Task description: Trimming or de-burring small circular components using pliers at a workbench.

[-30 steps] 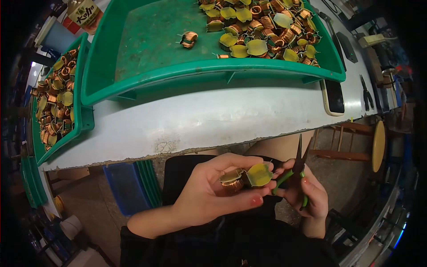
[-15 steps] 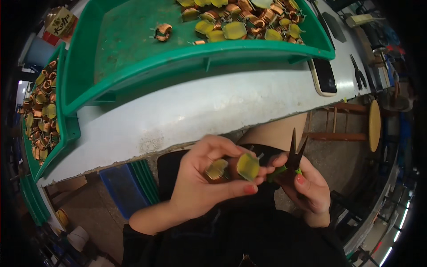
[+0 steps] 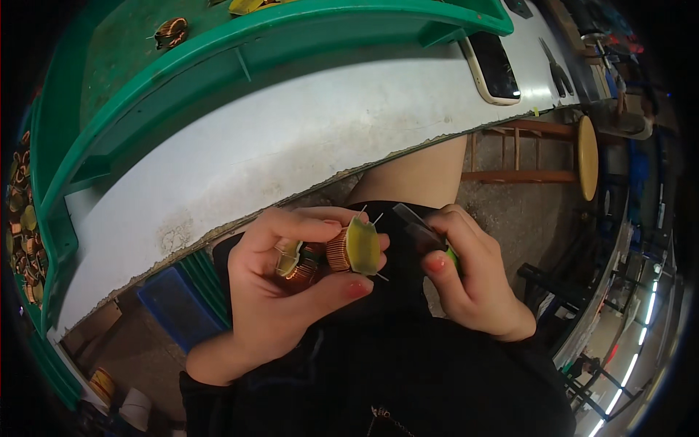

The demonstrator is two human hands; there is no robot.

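Observation:
My left hand point(image 3: 262, 298) is closed around two copper-wound ring coils above my lap. Thumb and fingertips pinch the front coil point(image 3: 338, 251), whose yellow-green base plate faces right with thin wire leads sticking out. Deeper in the palm sits the second coil point(image 3: 300, 268), partly covered by the fingers. A short gap to the right, my right hand point(image 3: 473, 273) grips green-handled pliers point(image 3: 419, 227); their dark jaws point up and left toward the front coil, without touching it. Most of the handle is hidden in the fist.
Beyond the white table edge stands a green tray point(image 3: 240, 40) with a loose coil point(image 3: 172, 33) in it. More coils point(image 3: 29, 255) fill a bin at far left. A phone point(image 3: 495, 69) and another pair of pliers point(image 3: 557, 71) lie at right. A wooden stool point(image 3: 587, 156) stands beyond my leg.
The pliers have swung from pointing upward to pointing left, toward the coils. My right fingers have come away from the front coil. The view has shifted, so the tray sits higher and further left.

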